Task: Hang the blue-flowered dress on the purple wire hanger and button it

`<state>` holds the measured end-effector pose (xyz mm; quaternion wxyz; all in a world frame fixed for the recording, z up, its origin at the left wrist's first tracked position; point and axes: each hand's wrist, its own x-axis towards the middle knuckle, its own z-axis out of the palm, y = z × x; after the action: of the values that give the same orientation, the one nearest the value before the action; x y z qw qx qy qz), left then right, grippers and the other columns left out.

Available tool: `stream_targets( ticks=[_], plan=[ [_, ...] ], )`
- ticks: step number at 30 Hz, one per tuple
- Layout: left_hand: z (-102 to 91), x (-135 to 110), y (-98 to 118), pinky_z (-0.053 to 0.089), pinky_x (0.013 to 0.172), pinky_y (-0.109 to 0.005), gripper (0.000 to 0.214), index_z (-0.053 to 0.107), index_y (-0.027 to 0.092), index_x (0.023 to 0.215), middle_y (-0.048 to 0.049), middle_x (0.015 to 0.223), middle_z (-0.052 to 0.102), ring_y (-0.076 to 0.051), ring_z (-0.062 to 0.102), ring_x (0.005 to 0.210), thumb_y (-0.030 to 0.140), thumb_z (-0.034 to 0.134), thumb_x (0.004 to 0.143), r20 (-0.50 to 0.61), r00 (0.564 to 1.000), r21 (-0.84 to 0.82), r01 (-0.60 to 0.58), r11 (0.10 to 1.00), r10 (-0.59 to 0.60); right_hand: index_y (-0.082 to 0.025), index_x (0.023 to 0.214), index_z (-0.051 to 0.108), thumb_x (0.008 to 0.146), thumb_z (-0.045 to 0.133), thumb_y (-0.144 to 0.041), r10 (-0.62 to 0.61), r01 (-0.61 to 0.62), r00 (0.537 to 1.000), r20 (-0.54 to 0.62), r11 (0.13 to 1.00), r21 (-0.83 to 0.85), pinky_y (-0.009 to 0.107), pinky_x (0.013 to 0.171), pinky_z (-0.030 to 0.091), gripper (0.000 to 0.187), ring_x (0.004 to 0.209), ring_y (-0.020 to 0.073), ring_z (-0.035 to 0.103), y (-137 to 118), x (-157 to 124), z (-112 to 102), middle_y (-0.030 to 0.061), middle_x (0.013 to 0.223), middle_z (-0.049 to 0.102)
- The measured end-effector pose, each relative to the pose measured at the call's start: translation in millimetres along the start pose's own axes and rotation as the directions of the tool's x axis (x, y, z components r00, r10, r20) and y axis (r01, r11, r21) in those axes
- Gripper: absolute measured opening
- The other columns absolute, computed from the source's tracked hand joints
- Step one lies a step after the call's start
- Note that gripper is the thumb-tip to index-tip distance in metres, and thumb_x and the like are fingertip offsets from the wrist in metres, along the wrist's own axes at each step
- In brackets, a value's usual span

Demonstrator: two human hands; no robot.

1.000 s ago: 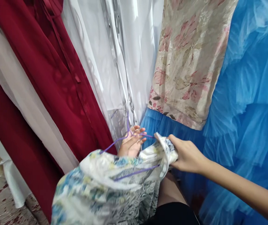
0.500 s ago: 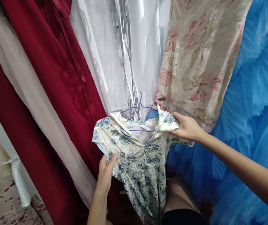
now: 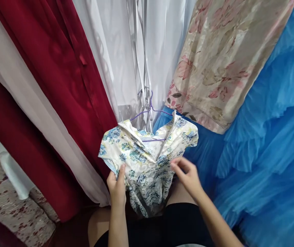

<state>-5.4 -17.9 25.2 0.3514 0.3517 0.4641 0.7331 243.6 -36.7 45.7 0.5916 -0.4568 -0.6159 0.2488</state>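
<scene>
- My right hand has left the collar; its fingers hover released at the floral dress front.
- My left hand pinches the sleeve.
- The dress is on the purple hanger, its skirt crumpled.

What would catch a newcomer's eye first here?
The bright blue ruffled tulle skirt filling the right side, and the deep red hanging garment on the left. Between them, low down, a small white dress with blue flowers sits on a purple wire hanger, the left hand gripping its side, the right hand at its front.
</scene>
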Motion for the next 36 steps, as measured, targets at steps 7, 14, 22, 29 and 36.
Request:
stream_targets(
  ticks=[7, 14, 22, 29, 36],
  plan=[
    [9.1, -15, 20, 0.043, 0.11, -0.043, 0.044, 0.069, 0.018, 0.121, -0.0101, 0.124, 0.07, -0.029, 0.059, 0.126, 0.041, 0.074, 0.084, 0.01, 1.0, -0.007, -0.01, 1.0, 0.01, -0.02, 0.074, 0.054, 0.094, 0.058, -0.052, 0.284, -0.328, 0.936, 0.21, 0.92, 0.216, 0.029, 0.063, 0.039, 0.038, 0.062, 0.016, 0.052, 20, -6, 61, -0.0013, 0.064, 0.056],
    [2.3, -21, 24, 0.048, 0.104, -0.04, 0.042, 0.072, 0.014, 0.11, -0.0107, 0.115, 0.073, -0.029, 0.063, 0.116, 0.045, 0.075, 0.082, 0.011, 1.0, 0.095, -0.022, 0.995, 0.021, -0.019, 0.074, 0.062, 0.092, 0.062, -0.048, 0.264, -0.293, 0.955, 0.131, 0.905, 0.31, 0.027, 0.056, 0.031, 0.034, 0.055, 0.0137, 0.044, 10, -8, 56, -0.0029, 0.058, 0.051],
    [-0.6, -22, 21, 0.049, 0.099, -0.037, 0.047, 0.07, 0.015, 0.115, -0.0092, 0.112, 0.073, -0.028, 0.063, 0.115, 0.046, 0.076, 0.08, 0.021, 1.0, 0.084, 0.007, 0.996, -0.008, -0.018, 0.077, 0.065, 0.088, 0.064, -0.055, 0.441, -0.468, 0.879, 0.182, 0.723, 0.508, 0.026, 0.049, 0.021, 0.038, 0.047, 0.0108, 0.032, 5, -12, 58, -0.0029, 0.054, 0.05],
    [-4.6, -20, 20, 0.052, 0.089, -0.031, 0.039, 0.07, 0.015, 0.104, -0.0061, 0.099, 0.073, -0.025, 0.065, 0.103, 0.046, 0.076, 0.08, 0.046, 0.999, 0.147, -0.007, 0.989, 0.001, -0.016, 0.07, 0.064, 0.083, 0.069, -0.043, 0.489, -0.505, 0.85, 0.196, 0.65, 0.568, 0.026, 0.049, 0.018, 0.03, 0.051, 0.0095, 0.029, 0, -16, 46, -0.0037, 0.056, 0.043],
    [3.1, -21, 7, 0.047, 0.097, -0.032, 0.038, 0.061, 0.019, 0.112, -0.0056, 0.111, 0.065, -0.021, 0.061, 0.108, 0.032, 0.077, 0.081, -0.207, 0.952, 0.111, -0.206, 0.972, 0.226, -0.016, 0.066, 0.062, 0.082, 0.063, -0.037, 0.469, -0.541, 0.837, 0.283, 0.631, 0.556, 0.026, 0.05, 0.012, 0.026, 0.05, 0.0089, 0.022, -15, -16, 34, -0.0043, 0.051, 0.04]
  ],
)
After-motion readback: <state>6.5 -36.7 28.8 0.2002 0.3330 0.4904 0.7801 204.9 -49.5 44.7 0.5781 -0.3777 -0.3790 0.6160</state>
